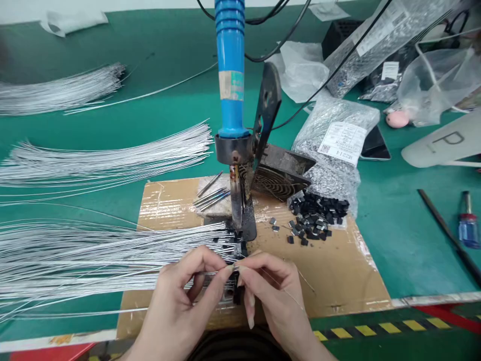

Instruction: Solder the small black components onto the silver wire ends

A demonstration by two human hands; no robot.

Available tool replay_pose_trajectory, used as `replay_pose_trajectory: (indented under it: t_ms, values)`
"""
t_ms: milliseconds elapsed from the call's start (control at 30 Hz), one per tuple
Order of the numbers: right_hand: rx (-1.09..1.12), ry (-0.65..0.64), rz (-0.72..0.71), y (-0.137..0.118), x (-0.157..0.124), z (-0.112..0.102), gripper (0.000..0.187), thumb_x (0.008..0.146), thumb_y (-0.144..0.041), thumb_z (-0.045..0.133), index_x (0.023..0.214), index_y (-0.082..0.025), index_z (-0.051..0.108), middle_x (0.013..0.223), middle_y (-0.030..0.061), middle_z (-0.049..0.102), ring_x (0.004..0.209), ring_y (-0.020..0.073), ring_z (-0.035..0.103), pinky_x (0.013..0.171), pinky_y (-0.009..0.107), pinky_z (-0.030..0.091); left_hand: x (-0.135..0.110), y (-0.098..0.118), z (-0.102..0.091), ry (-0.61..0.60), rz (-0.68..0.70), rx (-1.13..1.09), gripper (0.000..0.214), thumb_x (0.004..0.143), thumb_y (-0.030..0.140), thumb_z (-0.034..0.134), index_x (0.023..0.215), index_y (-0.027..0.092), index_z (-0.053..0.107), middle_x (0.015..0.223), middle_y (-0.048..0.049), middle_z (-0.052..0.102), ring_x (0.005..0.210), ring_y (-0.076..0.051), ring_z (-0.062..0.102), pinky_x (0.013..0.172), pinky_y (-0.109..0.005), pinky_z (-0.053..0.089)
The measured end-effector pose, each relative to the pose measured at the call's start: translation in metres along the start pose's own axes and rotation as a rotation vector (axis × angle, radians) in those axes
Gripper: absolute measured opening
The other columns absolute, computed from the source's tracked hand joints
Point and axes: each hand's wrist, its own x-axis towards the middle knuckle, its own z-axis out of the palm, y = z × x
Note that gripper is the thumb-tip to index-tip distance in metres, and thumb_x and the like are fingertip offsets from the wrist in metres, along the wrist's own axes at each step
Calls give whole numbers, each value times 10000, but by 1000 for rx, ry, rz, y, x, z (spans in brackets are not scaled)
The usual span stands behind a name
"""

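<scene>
My left hand (pixel 184 296) pinches a thin silver wire (pixel 210 273) near its end, over the cardboard sheet (pixel 338 271). My right hand (pixel 270 291) meets it fingertip to fingertip, pinching a small black part (pixel 237 269) at the wire's tip, with a fine strand trailing off to the right. Just beyond the fingers stands a blue-handled soldering iron (pixel 230 70) in its clamp, tip pointing down. A row of wires with black ends (pixel 225 239) lies under the iron's tip. A pile of small black parts (pixel 317 215) sits to the right on the cardboard.
Bundles of silver wires (pixel 93 160) spread across the green table on the left. A small fan (pixel 274 180) sits behind the iron. Plastic bags (pixel 338 140), a phone (pixel 374 145), a pink object (pixel 397 119), a black rod (pixel 447 233) and a blue-handled screwdriver (pixel 468 223) lie to the right.
</scene>
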Motion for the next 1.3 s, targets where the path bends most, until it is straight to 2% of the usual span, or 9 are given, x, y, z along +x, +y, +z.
replay_pose_trajectory:
  t_ms: [200, 500, 633, 867, 1067, 1200, 1300]
  values:
    - [48, 6, 41, 4, 1, -4, 152, 926, -339, 820, 890, -191, 824, 714, -30, 698, 383, 16, 576, 377, 93, 447, 1, -9, -2, -35, 73, 69, 256, 1003, 383, 602, 791, 250, 657, 708, 20, 648, 674, -157, 570, 587, -270, 382]
    - [75, 2, 136, -9, 3, -4, 241, 855, -373, 873, 790, -148, 817, 684, -1, 712, 341, 21, 558, 339, 100, 383, 7, -15, -9, -83, 267, 191, 197, 1004, 295, 616, 817, 262, 669, 684, 27, 686, 619, -147, 643, 552, -228, 474]
    - [88, -3, 135, -10, 3, -4, 247, 847, -375, 877, 765, -150, 815, 635, -8, 698, 324, 22, 541, 329, 99, 385, 7, -15, -8, -91, 263, 181, 194, 1000, 290, 621, 816, 264, 675, 690, 21, 701, 631, -151, 662, 544, -230, 470]
    - [90, 2, 133, -7, 2, -3, 242, 852, -390, 870, 820, -151, 838, 670, 1, 705, 350, 23, 521, 327, 106, 426, -2, -10, 3, 15, 54, -2, 201, 953, 351, 673, 775, 258, 680, 680, 29, 658, 617, -134, 577, 545, -248, 396]
    - [137, 21, 122, -8, 3, 2, 217, 845, -379, 876, 819, -165, 844, 653, -12, 686, 344, 16, 496, 317, 97, 406, -2, -8, 10, 99, 119, -15, 198, 944, 295, 674, 752, 252, 698, 649, 48, 638, 557, -111, 499, 530, -239, 385]
    - [189, 32, 123, -8, 4, 6, 197, 854, -372, 870, 815, -181, 844, 602, -31, 651, 322, 16, 493, 311, 87, 383, -2, -13, 13, 156, 196, 9, 185, 953, 230, 662, 773, 249, 701, 670, 49, 654, 574, -103, 530, 540, -214, 414]
    - [213, 45, 118, -7, 4, 8, 202, 858, -371, 867, 798, -179, 838, 568, -39, 635, 307, 12, 484, 313, 81, 374, 0, -21, 12, 135, 257, 36, 167, 972, 220, 662, 814, 250, 707, 682, 46, 663, 577, -102, 559, 533, -199, 439]
